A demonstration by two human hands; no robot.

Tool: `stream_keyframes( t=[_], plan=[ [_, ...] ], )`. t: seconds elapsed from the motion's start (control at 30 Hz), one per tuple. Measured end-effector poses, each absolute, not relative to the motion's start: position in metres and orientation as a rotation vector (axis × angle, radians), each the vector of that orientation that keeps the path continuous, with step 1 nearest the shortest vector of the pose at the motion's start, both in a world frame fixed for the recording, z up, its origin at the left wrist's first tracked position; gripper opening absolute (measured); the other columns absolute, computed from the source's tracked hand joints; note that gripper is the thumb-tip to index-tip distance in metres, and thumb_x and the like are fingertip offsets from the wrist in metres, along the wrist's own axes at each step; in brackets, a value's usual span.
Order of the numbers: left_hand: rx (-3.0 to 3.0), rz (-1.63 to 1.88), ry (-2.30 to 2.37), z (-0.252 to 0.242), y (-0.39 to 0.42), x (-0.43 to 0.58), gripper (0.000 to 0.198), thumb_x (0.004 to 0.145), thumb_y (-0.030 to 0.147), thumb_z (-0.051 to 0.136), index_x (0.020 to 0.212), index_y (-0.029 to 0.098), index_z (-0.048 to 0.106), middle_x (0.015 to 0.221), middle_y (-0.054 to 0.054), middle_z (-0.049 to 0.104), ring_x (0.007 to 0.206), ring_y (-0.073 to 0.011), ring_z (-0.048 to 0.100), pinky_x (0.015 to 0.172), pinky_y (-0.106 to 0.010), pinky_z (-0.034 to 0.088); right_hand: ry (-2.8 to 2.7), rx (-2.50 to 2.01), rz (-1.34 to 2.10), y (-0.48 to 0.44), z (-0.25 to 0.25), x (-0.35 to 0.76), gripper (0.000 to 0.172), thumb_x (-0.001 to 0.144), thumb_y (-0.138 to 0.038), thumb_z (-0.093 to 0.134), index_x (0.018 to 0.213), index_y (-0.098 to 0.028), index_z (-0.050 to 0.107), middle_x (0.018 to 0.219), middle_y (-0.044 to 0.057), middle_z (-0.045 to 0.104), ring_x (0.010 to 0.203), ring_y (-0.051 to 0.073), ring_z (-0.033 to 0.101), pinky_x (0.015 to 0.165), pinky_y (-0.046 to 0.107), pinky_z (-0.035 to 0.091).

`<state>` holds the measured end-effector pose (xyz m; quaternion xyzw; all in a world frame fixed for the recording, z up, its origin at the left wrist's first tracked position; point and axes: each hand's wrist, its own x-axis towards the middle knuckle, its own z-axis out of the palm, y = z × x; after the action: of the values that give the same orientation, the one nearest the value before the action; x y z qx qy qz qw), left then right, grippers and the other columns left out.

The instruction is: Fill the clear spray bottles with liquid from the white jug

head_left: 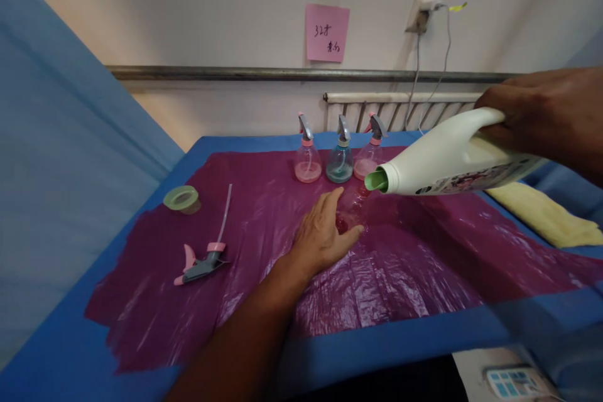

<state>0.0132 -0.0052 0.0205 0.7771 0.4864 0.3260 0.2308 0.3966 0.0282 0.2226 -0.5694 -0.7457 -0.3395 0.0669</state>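
My right hand [541,116] grips the handle of a large pale jug [443,151] of liquid, tilted so its green-lipped mouth points left and down. Just below that mouth stands a clear, open spray bottle body [352,204], hard to make out against the purple sheet. My left hand [325,229] curves around the bottle's left side, thumb at the front and fingers behind. Whether liquid is flowing cannot be seen clearly. On the left lies a grey and pink spray head [205,264] with its tube pointing up and away.
Three filled spray bottles, pink [308,166], blue-green [340,163] and pink [367,163], stand behind. A green-rimmed cap [183,199] sits at left, a folded yellow cloth [546,213] at right. Purple plastic sheeting [155,301] covers the blue table. A pink note [326,31] is on the wall.
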Motion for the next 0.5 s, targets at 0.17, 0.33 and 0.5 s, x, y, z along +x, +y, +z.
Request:
stream_keyframes(
  t=[0.17, 0.33, 0.5],
  plan=[
    [2.137, 0.888, 1.34, 0.0206, -0.0046, 0.0135, 0.087, 0.096, 0.045, 0.088, 0.171, 0.024, 0.048, 0.165, -0.016, 0.064, 0.153, -0.0406, 0.065, 0.129, -0.062, 0.054, -2.259, -1.686, -0.993, 0.0257, 0.2258, 0.3953, 0.031, 0.098, -0.057, 0.055, 0.097, -0.029, 0.067, 0.09, 0.009, 0.073, 0.08, 0.028, 0.064, 0.065, 0.037, 0.026],
    [2.143, 0.882, 1.339, 0.0221, -0.0049, 0.0136, 0.087, 0.096, 0.045, 0.088, 0.17, 0.024, 0.048, 0.165, -0.016, 0.065, 0.153, -0.0407, 0.065, 0.13, -0.061, 0.054, -2.266, -1.671, -0.975, 0.0236, 0.2286, 0.393, 0.032, 0.098, -0.056, 0.052, 0.097, -0.028, 0.069, 0.091, 0.01, 0.073, 0.082, 0.028, 0.064, 0.067, 0.039, 0.027],
    [2.132, 0.899, 1.331, 0.0213, -0.0048, 0.0136, 0.086, 0.095, 0.044, 0.088, 0.17, 0.026, 0.048, 0.164, -0.015, 0.065, 0.152, -0.0408, 0.065, 0.13, -0.062, 0.054, -2.26, -1.673, -0.987, 0.0261, 0.2293, 0.3941, 0.033, 0.094, -0.056, 0.053, 0.101, -0.029, 0.07, 0.093, 0.011, 0.074, 0.084, 0.028, 0.064, 0.068, 0.039, 0.026]
  ],
)
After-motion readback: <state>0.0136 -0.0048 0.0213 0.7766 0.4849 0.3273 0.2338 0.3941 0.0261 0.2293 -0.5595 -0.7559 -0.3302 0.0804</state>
